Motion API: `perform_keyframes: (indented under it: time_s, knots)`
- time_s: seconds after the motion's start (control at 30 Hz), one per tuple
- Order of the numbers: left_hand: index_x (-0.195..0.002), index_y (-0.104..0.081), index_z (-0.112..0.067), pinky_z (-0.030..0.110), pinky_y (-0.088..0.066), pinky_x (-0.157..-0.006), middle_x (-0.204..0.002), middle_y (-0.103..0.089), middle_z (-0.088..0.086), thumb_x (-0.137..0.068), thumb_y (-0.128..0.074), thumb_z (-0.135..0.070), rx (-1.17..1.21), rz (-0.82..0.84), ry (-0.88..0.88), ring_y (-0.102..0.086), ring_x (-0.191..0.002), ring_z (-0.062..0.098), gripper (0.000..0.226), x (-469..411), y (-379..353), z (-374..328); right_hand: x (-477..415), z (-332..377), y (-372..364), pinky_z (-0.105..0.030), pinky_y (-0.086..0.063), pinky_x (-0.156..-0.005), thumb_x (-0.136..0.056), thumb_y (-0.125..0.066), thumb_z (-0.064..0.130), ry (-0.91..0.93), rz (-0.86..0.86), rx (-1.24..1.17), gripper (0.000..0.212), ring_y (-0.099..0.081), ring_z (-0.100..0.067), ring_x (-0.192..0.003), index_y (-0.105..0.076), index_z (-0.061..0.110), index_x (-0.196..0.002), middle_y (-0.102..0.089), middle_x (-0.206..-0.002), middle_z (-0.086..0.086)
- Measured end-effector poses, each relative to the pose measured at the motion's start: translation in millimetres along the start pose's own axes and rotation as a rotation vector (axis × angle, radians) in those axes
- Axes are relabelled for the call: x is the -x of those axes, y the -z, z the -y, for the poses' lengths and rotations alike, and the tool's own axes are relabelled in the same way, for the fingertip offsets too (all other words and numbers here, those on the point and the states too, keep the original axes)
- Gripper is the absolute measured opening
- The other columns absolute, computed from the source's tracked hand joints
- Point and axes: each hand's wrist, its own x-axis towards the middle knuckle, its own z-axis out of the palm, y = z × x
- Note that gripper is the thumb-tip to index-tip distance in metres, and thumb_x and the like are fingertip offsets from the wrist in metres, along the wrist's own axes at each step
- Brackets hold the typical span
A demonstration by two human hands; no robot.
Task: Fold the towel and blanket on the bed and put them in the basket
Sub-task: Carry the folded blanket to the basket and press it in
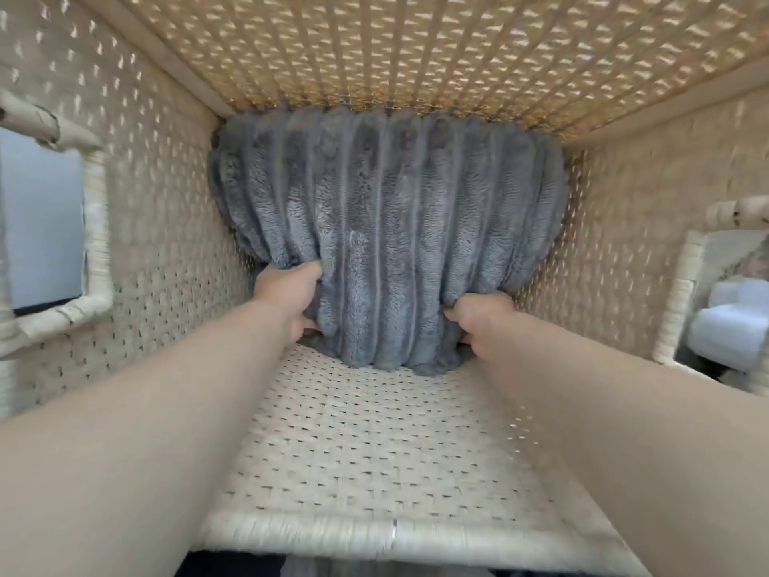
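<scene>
Hands, left (pixel 287 295) and right (pixel 478 320), each grip the grey ribbed plush blanket (pixel 387 226) (near edge) deep inside the pale woven wicker basket (pixel 366 447).

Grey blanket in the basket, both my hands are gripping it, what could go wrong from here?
The grey blanket is bunched where the left hand and right hand grip its near edge, so the fold may loosen or settle lumpy. Its plush sides press against the woven basket walls and might snag. Unless the fingers release fully before lifting out, they could drag it back up.
</scene>
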Motion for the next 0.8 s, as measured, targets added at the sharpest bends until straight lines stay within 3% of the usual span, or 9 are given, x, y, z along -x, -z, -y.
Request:
perform_keyframes:
  time_s: [0.13, 0.2, 0.27, 0.33, 0.4, 0.47, 0.53, 0.6, 0.8]
  knots:
    - [-0.144, -0.035, -0.014, 0.053, -0.043, -0.099, -0.140, -0.049, 0.008, -0.087, -0.054, -0.033, -0.180, -0.053, 0.071, -0.049, -0.122, 0.034, 0.063, 37, 3, -11, 47, 17, 34, -0.040, -0.052, -0.087, -0.078, -0.078, 0.016, -0.083, 0.175, 0.184, 0.070, -0.054, -0.030, -0.117, -0.042, 0.008, -0.138, -0.052, -0.137, -0.010]
    - [-0.151, -0.011, -0.006, 0.047, -0.032, -0.111, -0.154, -0.025, 0.017, -0.089, -0.047, -0.038, -0.513, -0.171, 0.063, -0.031, -0.137, 0.038, 0.079, 64, 2, -22, 79, 38, 48, -0.040, -0.048, -0.092, -0.089, -0.066, 0.018, -0.135, 0.149, 0.463, 0.058, -0.051, -0.033, -0.120, -0.040, 0.005, -0.139, -0.046, -0.143, -0.015]
    - [-0.152, -0.002, -0.007, 0.049, -0.028, -0.113, -0.158, -0.006, 0.018, -0.091, -0.048, -0.039, -0.737, -0.255, -0.114, -0.017, -0.143, 0.036, 0.083, 91, 7, -33, 107, 61, 54, -0.034, -0.046, -0.088, -0.097, -0.046, 0.015, 0.089, -0.021, 0.745, 0.037, -0.054, -0.029, -0.110, -0.048, 0.000, -0.132, -0.050, -0.137, -0.017]
    - [-0.152, -0.008, -0.019, 0.050, -0.026, -0.115, -0.160, -0.002, 0.009, -0.090, -0.050, -0.037, -0.801, -0.311, -0.492, -0.011, -0.146, 0.029, 0.078, 109, 13, -40, 125, 76, 57, -0.034, -0.045, -0.078, -0.093, -0.047, 0.018, 0.348, -0.303, 0.740, 0.036, -0.057, -0.032, -0.105, -0.050, 0.002, -0.125, -0.051, -0.127, -0.017]
    - [-0.150, -0.019, -0.028, 0.049, -0.021, -0.117, -0.160, -0.010, 0.006, -0.090, -0.049, -0.038, -0.803, -0.336, -0.824, -0.012, -0.146, 0.026, 0.068, 112, 14, -50, 134, 83, 50, -0.038, -0.044, -0.076, -0.085, -0.052, 0.021, 0.812, -0.676, 0.621, 0.040, -0.056, -0.038, -0.102, -0.051, 0.004, -0.121, -0.051, -0.118, -0.019]
    - [-0.149, -0.025, -0.032, 0.051, -0.015, -0.118, -0.159, -0.016, 0.007, -0.092, -0.043, -0.044, -0.889, -0.324, -0.970, -0.013, -0.146, 0.027, 0.061, 100, 5, -64, 133, 87, 37, -0.046, -0.043, -0.092, -0.084, -0.052, 0.033, 1.195, -0.722, 0.673, 0.048, -0.051, -0.041, -0.111, -0.053, 0.009, -0.127, -0.053, -0.124, -0.021]
    - [-0.150, -0.022, -0.034, 0.052, -0.010, -0.118, -0.160, -0.014, 0.006, -0.093, -0.037, -0.049, -1.034, -0.287, -0.997, -0.009, -0.146, 0.028, 0.061, 79, -7, -68, 110, 86, 28, -0.050, -0.023, -0.113, -0.091, -0.046, 0.045, 1.249, -0.548, 0.888, 0.058, -0.034, -0.036, -0.135, -0.043, 0.018, -0.142, -0.041, -0.145, -0.017]
    - [-0.150, -0.019, -0.037, 0.052, -0.009, -0.118, -0.160, -0.010, 0.004, -0.092, -0.030, -0.053, -1.098, -0.275, -0.990, -0.006, -0.146, 0.028, 0.061, 50, -20, -61, 74, 83, 25, -0.045, -0.006, -0.119, -0.095, -0.038, 0.049, 1.167, -0.483, 0.993, 0.060, -0.021, -0.029, -0.144, -0.032, 0.023, -0.149, -0.030, -0.154, -0.010]
    - [-0.143, -0.031, -0.034, 0.056, -0.016, -0.113, -0.156, -0.020, 0.006, -0.084, -0.022, -0.052, -1.035, -0.331, -0.982, -0.010, -0.141, 0.026, 0.063, -33, -51, -44, -13, 87, -10, -0.055, -0.036, -0.099, -0.082, -0.038, 0.045, 1.257, -0.591, 0.841, 0.060, -0.044, -0.033, -0.125, -0.060, 0.013, -0.128, -0.056, -0.131, -0.017]
